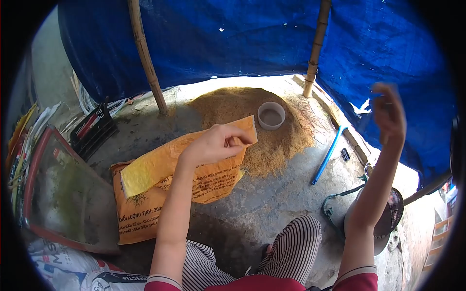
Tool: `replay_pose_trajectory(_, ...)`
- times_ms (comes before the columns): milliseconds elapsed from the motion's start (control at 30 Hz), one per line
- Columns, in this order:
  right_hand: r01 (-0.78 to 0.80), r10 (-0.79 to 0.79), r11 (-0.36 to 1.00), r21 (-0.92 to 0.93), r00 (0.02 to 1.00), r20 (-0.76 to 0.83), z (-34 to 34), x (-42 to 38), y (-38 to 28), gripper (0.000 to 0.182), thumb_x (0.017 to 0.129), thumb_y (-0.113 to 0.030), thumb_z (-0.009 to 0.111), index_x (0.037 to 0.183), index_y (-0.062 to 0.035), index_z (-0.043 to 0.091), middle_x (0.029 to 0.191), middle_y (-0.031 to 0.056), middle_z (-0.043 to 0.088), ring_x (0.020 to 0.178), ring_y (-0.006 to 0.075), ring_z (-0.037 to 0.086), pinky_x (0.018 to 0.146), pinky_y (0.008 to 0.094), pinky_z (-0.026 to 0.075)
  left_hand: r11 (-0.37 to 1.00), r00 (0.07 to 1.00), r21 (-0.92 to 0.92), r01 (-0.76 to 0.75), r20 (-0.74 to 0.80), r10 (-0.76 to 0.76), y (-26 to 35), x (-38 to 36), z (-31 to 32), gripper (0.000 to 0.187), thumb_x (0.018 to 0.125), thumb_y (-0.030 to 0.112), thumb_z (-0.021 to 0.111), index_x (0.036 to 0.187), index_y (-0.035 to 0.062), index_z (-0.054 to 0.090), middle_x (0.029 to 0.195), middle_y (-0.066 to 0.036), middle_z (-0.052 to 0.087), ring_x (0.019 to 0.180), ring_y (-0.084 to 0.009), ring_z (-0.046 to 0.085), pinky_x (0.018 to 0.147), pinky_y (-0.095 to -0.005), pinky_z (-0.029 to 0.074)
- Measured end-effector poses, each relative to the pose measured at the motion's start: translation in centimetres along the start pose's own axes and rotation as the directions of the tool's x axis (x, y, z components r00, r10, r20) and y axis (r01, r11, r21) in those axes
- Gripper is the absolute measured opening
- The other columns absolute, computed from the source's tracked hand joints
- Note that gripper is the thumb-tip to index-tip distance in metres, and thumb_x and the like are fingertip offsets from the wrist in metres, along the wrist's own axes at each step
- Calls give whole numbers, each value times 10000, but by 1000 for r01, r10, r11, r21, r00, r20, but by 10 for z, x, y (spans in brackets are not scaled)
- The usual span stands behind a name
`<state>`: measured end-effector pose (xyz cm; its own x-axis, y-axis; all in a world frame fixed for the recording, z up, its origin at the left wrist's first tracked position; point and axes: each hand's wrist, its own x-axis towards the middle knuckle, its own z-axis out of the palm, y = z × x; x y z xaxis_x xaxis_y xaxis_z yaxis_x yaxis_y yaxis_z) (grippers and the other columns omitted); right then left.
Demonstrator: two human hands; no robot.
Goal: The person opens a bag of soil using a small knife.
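My left hand (216, 144) is closed on the upper right corner of an orange woven sack (160, 208) with printed black lettering. The sack lies partly folded over the concrete, its yellow end to the left. Beyond it spreads a heap of brown grain husks or similar loose material (228, 103). A white round tub (271, 116) sits in the heap, some of the material inside. My right hand (390, 116) is raised at the right, in front of the blue tarp, slightly blurred. Its fingers are loosely bent and apart from the thumb, with nothing seen in them.
Blue tarp (233, 43) hangs behind, held by bamboo poles (146, 58). A blue pipe (329, 155) lies right of the heap. A mesh-topped container (388, 213) stands near my right arm. At left are a red-framed panel (68, 194), a black crate (93, 128) and white sacks (68, 262).
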<state>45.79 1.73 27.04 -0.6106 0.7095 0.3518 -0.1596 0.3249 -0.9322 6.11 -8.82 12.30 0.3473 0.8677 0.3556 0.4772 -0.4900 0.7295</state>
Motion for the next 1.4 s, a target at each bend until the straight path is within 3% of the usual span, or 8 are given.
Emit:
replay_pose_trajectory(100, -562, 42, 261, -785, 819, -572, 33, 21, 47, 385, 896, -295, 569, 1161, -16, 595, 773, 112, 656, 447, 99, 439, 423, 278, 402, 995, 984, -33, 97, -148, -101, 12, -11, -13, 322, 811, -31, 547, 1101, 67, 644, 860, -14, 655, 631, -81, 526, 593, -241, 446)
replay_pose_trajectory(200, -383, 152, 621, -683, 915, -374, 64, 35, 86, 360, 929, -261, 538, 1186, -10, 554, 973, 118, 656, 501, 80, 461, 425, 276, 390, 963, 896, -7, 268, -365, -252, -1, -16, -33, 360, 810, -19, 534, 1140, 80, 640, 988, -52, 672, 672, -84, 533, 590, -231, 437)
replay_pose_trajectory(333, -273, -55, 632, -725, 918, -393, 123, 60, 140, 218, 887, -231, 570, 938, -21, 542, 766, 75, 601, 484, 110, 488, 395, 273, 392, 969, 804, 19, 245, -563, -192, -27, -15, -41, 318, 829, 12, 539, 1125, 66, 642, 1037, -59, 668, 743, -97, 565, 631, -249, 456)
replay_pose_trajectory(500, -356, 375, 581, -732, 915, -147, 140, 44, 132, 239, 877, -216, 566, 983, -2, 562, 712, 94, 591, 479, 138, 541, 381, 282, 414, 946, 870, 56, 320, -413, -269, -35, -17, -45, 249, 890, 137, 569, 1113, 48, 637, 1045, -55, 666, 908, -158, 599, 766, -299, 484)
replay_pose_trajectory(667, -398, 135, 405, -823, 917, -376, 106, 37, 153, 402, 887, -254, 566, 1195, 1, 528, 913, 152, 648, 482, 131, 551, 381, 264, 435, 935, 917, -39, 353, -186, -354, -40, 13, -47, 321, 952, 256, 517, 1162, 29, 602, 1112, -77, 644, 1025, -175, 596, 830, -320, 496)
replay_pose_trajectory(833, -220, 182, 853, -473, 975, -126, 176, 59, 186, 584, 889, -375, 580, 1316, -4, 437, 1053, 194, 637, 642, 159, 601, 473, 282, 464, 815, 825, -187, 548, 279, -491, -74, 56, -41, 585, 969, 492, 381, 1262, 11, 538, 1281, -139, 545, 1134, -222, 542, 914, -332, 456)
replay_pose_trajectory(967, -198, 195, 920, -340, 980, -41, 187, 53, 235, 514, 916, -434, 534, 1187, 1, 523, 894, 144, 631, 510, 98, 515, 426, 235, 411, 729, 715, 113, 675, 142, -685, -72, 54, -35, 724, 903, 636, 386, 1200, 10, 596, 1196, -142, 595, 1069, -219, 573, 886, -301, 460)
replay_pose_trajectory(1400, -220, 220, 975, 12, 965, -146, 191, 51, 251, 325, 907, -346, 594, 951, -28, 545, 719, 15, 563, 420, 55, 424, 368, 230, 336, 808, 800, -12, 590, 150, -582, -109, 4, -89, 216, 847, 259, 682, 865, 44, 693, 731, 29, 617, 646, -44, 502, 560, -221, 399)
